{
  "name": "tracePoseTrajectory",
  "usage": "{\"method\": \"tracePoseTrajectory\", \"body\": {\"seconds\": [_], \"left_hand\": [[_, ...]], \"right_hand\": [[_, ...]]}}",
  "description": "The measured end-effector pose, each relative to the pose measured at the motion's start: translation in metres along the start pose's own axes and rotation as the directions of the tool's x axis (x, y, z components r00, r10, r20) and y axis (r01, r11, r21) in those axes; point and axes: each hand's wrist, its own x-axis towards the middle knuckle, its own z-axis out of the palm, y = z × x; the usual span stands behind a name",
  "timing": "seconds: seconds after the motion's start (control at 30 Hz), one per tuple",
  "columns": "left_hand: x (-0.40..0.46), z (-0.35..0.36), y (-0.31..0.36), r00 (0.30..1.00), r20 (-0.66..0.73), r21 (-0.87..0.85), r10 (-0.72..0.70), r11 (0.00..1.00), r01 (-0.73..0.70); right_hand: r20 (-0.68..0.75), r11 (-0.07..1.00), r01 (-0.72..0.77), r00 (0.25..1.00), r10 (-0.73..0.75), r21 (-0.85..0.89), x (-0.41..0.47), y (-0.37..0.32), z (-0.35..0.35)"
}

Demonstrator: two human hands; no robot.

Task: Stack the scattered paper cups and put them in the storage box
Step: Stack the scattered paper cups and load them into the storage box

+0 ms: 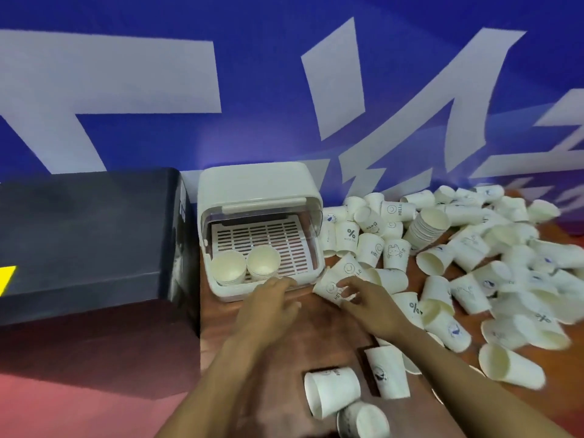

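Right hand pinches a white paper cup lying on its side, a smiley and "HELLO" printed on the wall, just right of the storage box. Left hand reaches in beside it, fingers loosely spread, tips at the near edge of the box, gripping nothing. The box is cream plastic, its lid flipped up, a slatted white tray inside; two short stacks of cups stand upright at the near left of that tray, open mouths up. To the right, a heap of scattered cups covers the brown table, most tipped over, some printed with a percent sign or a small animal. Two more cups lie near, between the forearms. A black case sits left of the box
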Motion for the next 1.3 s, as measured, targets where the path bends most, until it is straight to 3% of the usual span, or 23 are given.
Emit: {"method": "tracePoseTrajectory", "body": {"seconds": [0.2,0.47,0.83,1.13,1.3], "left_hand": [[0.002,0.023,0.025,0.997,0.074,0.003,0.011,1.0,-0.011],[0.03,0.054,0.049,0.981,0.084,0.072,-0.176,0.983,0.171],[0.077,0.121,0.085,0.838,0.084,-0.087,-0.539,0.834,0.545],[0.105,0.139,0.101,0.799,0.014,-0.072,-0.602,0.796,0.601],[0.115,0.14,0.109,0.715,0.038,-0.253,-0.699,0.685,0.683]], "right_hand": [[0.003,0.999,-0.03,1.0,0.03,-0.013,-0.008,0.03,-0.026],[0.095,0.989,0.027,0.995,-0.013,-0.148,0.033,0.084,-0.067],[0.285,0.891,0.289,0.939,-0.193,-0.349,0.084,0.144,-0.097],[0.409,0.801,0.417,0.881,-0.239,-0.43,0.103,0.159,-0.093],[0.415,0.8,0.437,0.871,-0.262,-0.411,0.113,0.165,-0.08]]}}
